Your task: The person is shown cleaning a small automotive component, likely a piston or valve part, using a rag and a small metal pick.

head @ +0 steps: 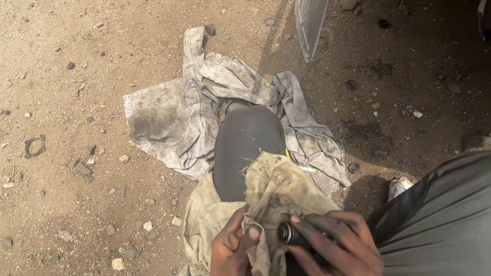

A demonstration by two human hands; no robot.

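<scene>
My left hand pinches a dirty, frayed olive rag that drapes over my dark-trousered knee. A small dark round metal part sits in the fingers of my right hand, its end pressed against the rag. Both hands are at the bottom centre of the view, close together. The lower end of the metal part is hidden by my fingers.
A stained grey garment lies spread on the sandy ground under my knee. A metal gasket, small washers and stones are scattered about. A grey panel edge stands at the top. My other leg fills the lower right.
</scene>
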